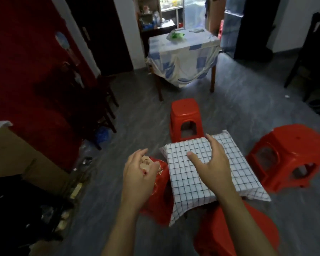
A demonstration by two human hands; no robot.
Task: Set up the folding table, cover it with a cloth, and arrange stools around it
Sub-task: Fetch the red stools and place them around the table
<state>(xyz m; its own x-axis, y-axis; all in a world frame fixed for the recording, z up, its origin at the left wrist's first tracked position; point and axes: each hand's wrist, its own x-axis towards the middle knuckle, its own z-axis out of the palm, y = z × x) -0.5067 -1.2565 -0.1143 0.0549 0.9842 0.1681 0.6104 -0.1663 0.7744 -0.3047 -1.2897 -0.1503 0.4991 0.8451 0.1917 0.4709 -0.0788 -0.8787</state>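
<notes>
While left hand (pixel 139 172) and right hand (pixel 211 163) hover open, empty, white grid-checked cloth (pixel 185 182) drapes the surface; its length runs toward the far stool (pixel 186 111).

Both arms reach forward from the lower edge of the view, forearms bare. The left forearm (pixel 121 226) angles up and slightly right. The left hand (pixel 139 172) is turned on edge, back toward the left, with its fingers loosely curled toward the thumb and gripping nothing. The right forearm (pixel 235 217) angles up and left. The right hand (pixel 211 161) faces palm down, thumb splayed leftward, fingers spread and gently arched. The hands are near each other, not touching.
</notes>
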